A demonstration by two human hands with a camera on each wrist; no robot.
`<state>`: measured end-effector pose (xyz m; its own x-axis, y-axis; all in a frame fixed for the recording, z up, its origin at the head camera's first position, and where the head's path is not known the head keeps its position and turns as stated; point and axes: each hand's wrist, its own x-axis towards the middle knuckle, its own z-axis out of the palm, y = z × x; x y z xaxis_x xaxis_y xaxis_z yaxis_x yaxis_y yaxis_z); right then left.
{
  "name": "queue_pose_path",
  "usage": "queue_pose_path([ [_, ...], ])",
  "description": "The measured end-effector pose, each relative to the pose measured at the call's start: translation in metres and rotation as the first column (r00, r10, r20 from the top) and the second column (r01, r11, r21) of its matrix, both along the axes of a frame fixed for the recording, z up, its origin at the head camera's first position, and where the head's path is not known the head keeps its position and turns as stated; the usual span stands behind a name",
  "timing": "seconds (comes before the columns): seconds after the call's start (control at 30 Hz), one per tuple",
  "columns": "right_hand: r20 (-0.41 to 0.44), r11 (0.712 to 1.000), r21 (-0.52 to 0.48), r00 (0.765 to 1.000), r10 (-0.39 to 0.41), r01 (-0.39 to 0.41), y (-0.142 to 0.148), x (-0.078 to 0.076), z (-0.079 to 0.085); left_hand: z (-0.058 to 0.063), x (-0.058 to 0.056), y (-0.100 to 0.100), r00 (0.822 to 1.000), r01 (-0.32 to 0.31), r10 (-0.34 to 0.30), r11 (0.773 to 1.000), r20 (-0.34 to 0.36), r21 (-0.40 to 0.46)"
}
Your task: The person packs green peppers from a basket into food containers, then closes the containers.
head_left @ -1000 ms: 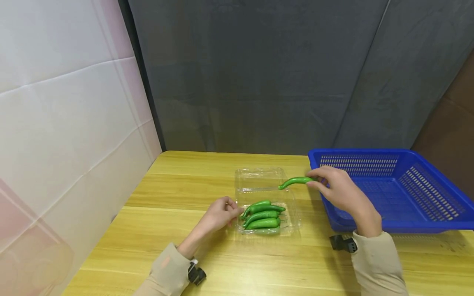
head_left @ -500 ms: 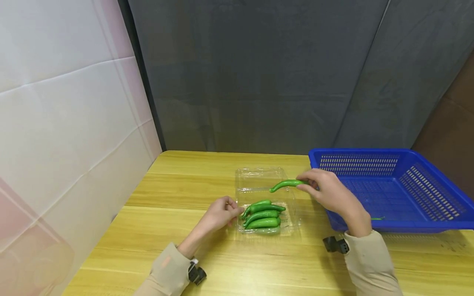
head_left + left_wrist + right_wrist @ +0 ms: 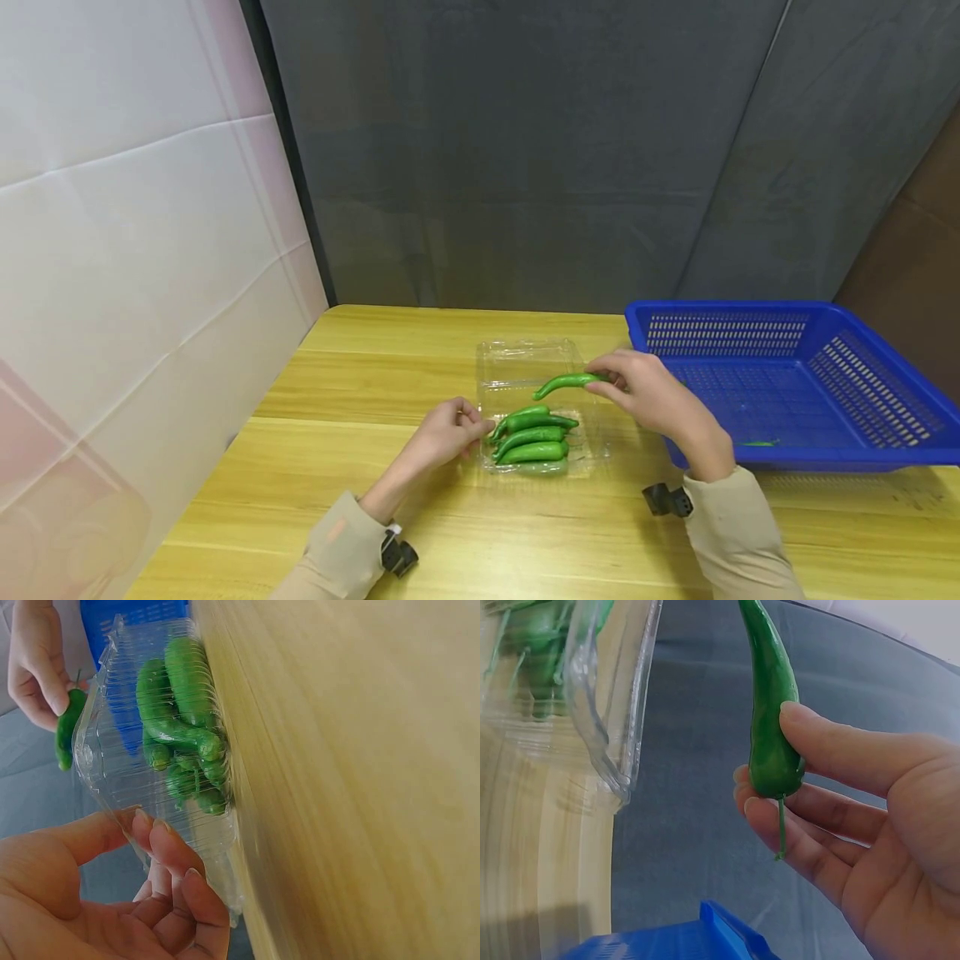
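Note:
My right hand (image 3: 660, 400) pinches a green chili pepper (image 3: 558, 383) near its stem end, thumb on one side and fingers on the other, as the right wrist view shows. The pepper's tip points left, above the hinge area of a clear plastic clamshell box (image 3: 592, 417). Several more green peppers (image 3: 534, 435) lie side by side in the box's near half. At the box's left rim, my left hand (image 3: 446, 433) pinches the thin plastic edge between thumb and fingertips. The left wrist view shows this grip (image 3: 139, 814) up close, with the peppers behind the ribbed wall.
A blue perforated plastic basket (image 3: 765, 457) stands on the right of the wooden table (image 3: 390, 358). Inside it, a green pepper (image 3: 759, 443) shows partly above the near rim. The box's lid (image 3: 525, 360) lies folded back. A grey cloth wall (image 3: 487, 167) stands behind the table.
My right hand has moved left and slightly nearer with the pepper, from the basket's edge to over the box. The left hand and the box have stayed in place.

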<state>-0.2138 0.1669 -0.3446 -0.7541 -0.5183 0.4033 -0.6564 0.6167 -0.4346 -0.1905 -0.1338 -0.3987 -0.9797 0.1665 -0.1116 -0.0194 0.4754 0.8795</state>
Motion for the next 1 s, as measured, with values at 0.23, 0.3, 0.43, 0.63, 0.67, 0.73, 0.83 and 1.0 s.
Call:
queue_pose_path([
  [0.23, 0.01, 1.0, 0.009, 1.0, 0.013, -0.013, -0.005, -0.002, -0.004, 0.0, 0.0, 0.0, 1.0, -0.005, 0.005, 1.0, 0.005, 0.001],
  [0.3, 0.02, 1.0, 0.011, 1.0, 0.018, -0.018, -0.006, -0.003, -0.005, 0.0, 0.0, 0.0, 1.0, -0.004, 0.004, 1.0, 0.003, 0.001],
  [0.43, 0.015, 0.999, 0.022, 0.999, 0.032, -0.033, -0.008, -0.004, -0.008, 0.0, 0.0, 0.001, 1.0, 0.0, 0.0, 1.0, 0.001, 0.001],
  [0.63, 0.015, 0.996, 0.051, 0.997, 0.075, -0.075, -0.013, -0.005, -0.012, 0.0, 0.0, 0.001, 1.0, -0.001, 0.001, 1.0, 0.001, -0.001],
  [0.67, 0.025, 0.995, 0.056, 0.996, 0.084, -0.085, -0.014, -0.005, -0.012, 0.0, 0.0, 0.001, 1.0, -0.002, 0.002, 1.0, 0.003, -0.001],
  [0.73, 0.043, 0.993, 0.064, 0.994, 0.096, -0.099, -0.016, -0.006, -0.013, 0.0, 0.0, 0.001, 1.0, -0.004, 0.004, 1.0, 0.002, -0.004],
  [0.83, 0.056, 0.991, 0.077, 0.992, 0.109, -0.113, -0.018, -0.006, -0.014, 0.0, 0.0, 0.001, 1.0, -0.004, 0.004, 1.0, 0.001, -0.007],
  [1.0, 0.049, 0.987, 0.084, 0.989, 0.137, -0.14, -0.021, -0.007, -0.018, 0.0, 0.0, 0.001, 1.0, 0.001, -0.001, 1.0, -0.001, -0.006],
])
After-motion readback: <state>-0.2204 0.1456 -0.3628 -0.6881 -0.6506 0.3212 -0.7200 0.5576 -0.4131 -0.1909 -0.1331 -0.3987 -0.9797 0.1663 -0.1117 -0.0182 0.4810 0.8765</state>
